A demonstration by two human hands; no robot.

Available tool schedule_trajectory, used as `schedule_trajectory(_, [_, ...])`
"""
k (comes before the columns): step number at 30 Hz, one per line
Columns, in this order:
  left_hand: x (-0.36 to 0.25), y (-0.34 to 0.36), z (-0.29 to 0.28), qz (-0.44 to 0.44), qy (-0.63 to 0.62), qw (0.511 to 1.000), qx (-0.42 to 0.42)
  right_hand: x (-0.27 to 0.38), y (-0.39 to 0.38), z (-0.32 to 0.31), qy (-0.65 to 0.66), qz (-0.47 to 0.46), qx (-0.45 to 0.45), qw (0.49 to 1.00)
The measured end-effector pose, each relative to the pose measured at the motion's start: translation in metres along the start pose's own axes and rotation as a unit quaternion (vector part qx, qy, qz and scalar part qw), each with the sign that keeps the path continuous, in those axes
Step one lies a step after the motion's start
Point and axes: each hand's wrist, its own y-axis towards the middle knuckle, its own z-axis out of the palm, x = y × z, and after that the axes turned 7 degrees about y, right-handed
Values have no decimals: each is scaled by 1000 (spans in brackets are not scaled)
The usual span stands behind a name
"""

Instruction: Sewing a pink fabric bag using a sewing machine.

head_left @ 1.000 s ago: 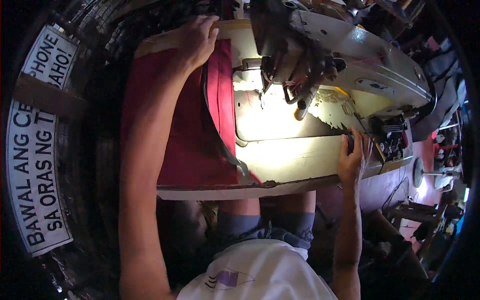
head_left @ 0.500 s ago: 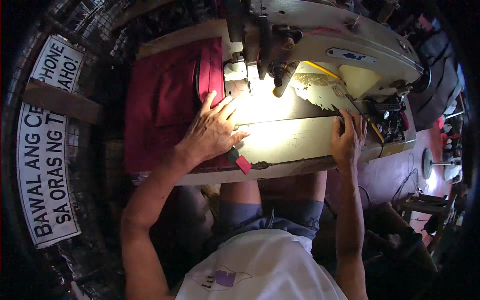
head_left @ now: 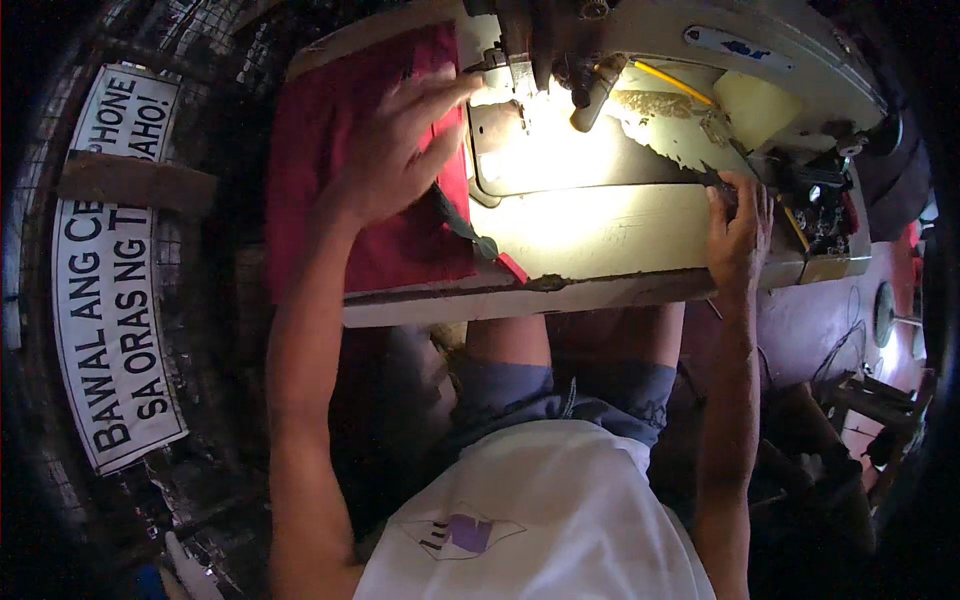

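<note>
Maroon fabric (head_left: 310, 190) lies over the left part of the sewing machine table, its right edge beside the machine's needle area (head_left: 522, 95). My left hand (head_left: 400, 150) is over this fabric, fingers stretched toward the presser foot and thumb apart; no object shows in it. From under its wrist side a dark green strip (head_left: 462, 225) runs out to a small red tab (head_left: 512, 267) near the table's front edge. My right hand (head_left: 740, 222) rests on the right of the tabletop, fingers loosely bent and thumb apart, holding nothing visible.
The machine's pale arm (head_left: 640, 30) spans the back, with a yellow stick (head_left: 675, 82) beneath it. A bright light falls on the metal bed plate. Dark mechanical parts (head_left: 825, 210) sit at the right end. A white sign (head_left: 110, 330) hangs on wire mesh at the left.
My left hand has lifted its fingers from the fabric edge and moved farther back toward the presser foot. More of the green strip shows. My right hand stays on the tabletop; the whole view has shifted.
</note>
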Motion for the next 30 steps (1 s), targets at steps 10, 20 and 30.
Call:
schedule_trajectory(10, [-17,-32,31,-151,-91,984,3,7,-8,-5,63,-21,-68,995])
schedule_trajectory(20, [29,19,87,-311,-290,864,-269,119,-21,5,353,115,141,918])
schedule_trajectory(30, [13,3,112,-332,-217,869,-298,156,19,50,379,51,308,872])
